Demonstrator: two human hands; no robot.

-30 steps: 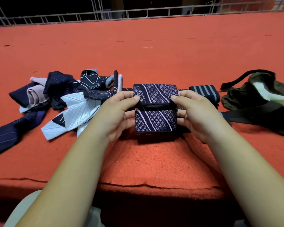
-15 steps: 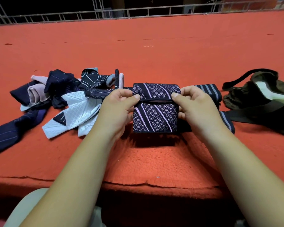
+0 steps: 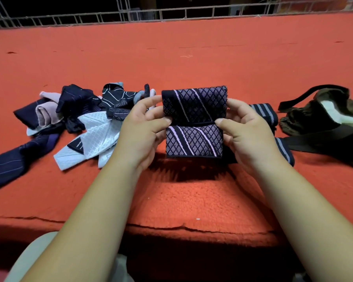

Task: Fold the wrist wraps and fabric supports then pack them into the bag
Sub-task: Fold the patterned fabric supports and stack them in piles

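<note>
A dark fabric support with a purple diamond and stripe pattern (image 3: 194, 123) is folded over and held just above the red surface. My left hand (image 3: 140, 131) grips its left edge, thumb on the fold line. My right hand (image 3: 247, 133) grips its right edge the same way. A pile of unfolded navy, white and pink supports (image 3: 69, 123) lies to the left. A rolled dark wrap with grey stripes (image 3: 265, 113) lies behind my right hand. The olive bag (image 3: 322, 123) with black straps sits at the far right.
Everything lies on a red carpeted platform (image 3: 192, 196) whose front edge runs just below my forearms. A white metal railing (image 3: 171, 14) lines the far side. Open red surface stretches behind the items.
Both hands have lifted the patterned support a little and moved it slightly away from me. The top flap now stands taller above the fold line.
</note>
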